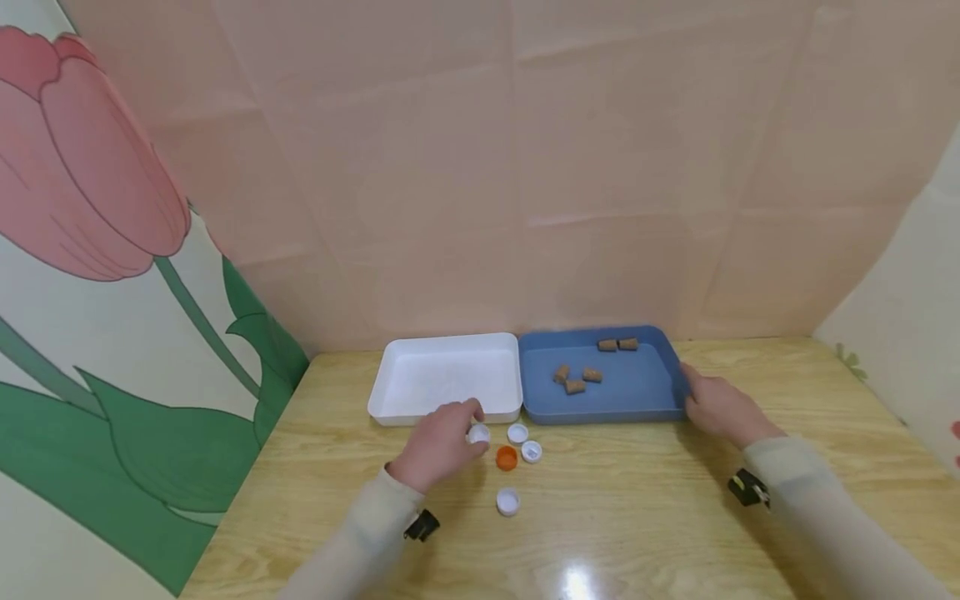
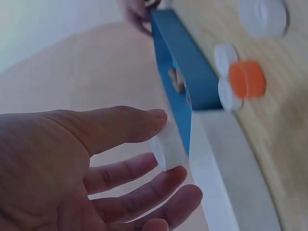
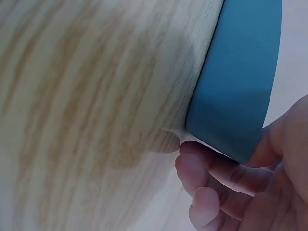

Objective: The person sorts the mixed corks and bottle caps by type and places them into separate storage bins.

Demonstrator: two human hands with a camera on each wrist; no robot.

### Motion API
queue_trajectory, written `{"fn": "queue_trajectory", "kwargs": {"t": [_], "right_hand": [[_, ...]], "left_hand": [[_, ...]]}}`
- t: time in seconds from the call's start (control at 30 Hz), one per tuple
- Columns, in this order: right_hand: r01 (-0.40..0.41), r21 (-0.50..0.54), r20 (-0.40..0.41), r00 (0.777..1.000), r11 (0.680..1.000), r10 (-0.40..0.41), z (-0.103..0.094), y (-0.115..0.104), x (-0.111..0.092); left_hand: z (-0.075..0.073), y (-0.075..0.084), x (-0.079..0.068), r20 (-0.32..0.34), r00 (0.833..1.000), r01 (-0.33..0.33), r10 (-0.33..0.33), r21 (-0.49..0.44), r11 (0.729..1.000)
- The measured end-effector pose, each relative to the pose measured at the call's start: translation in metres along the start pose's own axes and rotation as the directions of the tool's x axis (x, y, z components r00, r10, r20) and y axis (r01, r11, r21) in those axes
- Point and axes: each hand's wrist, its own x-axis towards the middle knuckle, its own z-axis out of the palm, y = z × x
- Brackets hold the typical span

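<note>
A white bottle cap (image 2: 171,147) is pinched between the thumb and fingers of my left hand (image 1: 441,446), just in front of the white tray (image 1: 446,379). On the table close by lie an orange cap (image 1: 506,457), two white caps beside it, one at the tray corner (image 1: 517,432), and another white cap (image 1: 507,502) nearer to me. My right hand (image 1: 723,408) grips the right wall of the blue tray (image 1: 630,387), with the fingers under the corner in the right wrist view. Several brown corks (image 1: 592,375) lie inside the blue tray.
Both trays stand side by side at the back of the wooden table (image 1: 615,517), against a pinkish cloth (image 1: 480,208). A wall with a large tulip picture (image 1: 112,175) rises on the left, and a pale wall (image 1: 907,308) on the right.
</note>
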Motion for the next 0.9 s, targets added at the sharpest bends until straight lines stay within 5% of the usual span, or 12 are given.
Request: {"fn": "queue_trajectory", "kwargs": {"t": [0.23,0.57,0.9], "right_hand": [[-0.011,-0.020,0.022,1.000,1.000,0.012,-0.004,0.000,0.002],[-0.015,-0.023,0.030,0.999,1.000,0.016,-0.005,-0.002,0.003],[-0.020,-0.023,0.020,1.000,1.000,0.020,-0.007,-0.006,-0.001]], "left_hand": [[-0.017,-0.032,0.023,-0.106,0.989,0.101,-0.102,-0.009,0.995],[-0.019,-0.077,0.046,-0.069,0.969,0.238,-0.239,-0.024,0.971],[-0.016,-0.102,0.070,-0.027,0.951,0.308,-0.308,-0.010,0.951]]}}
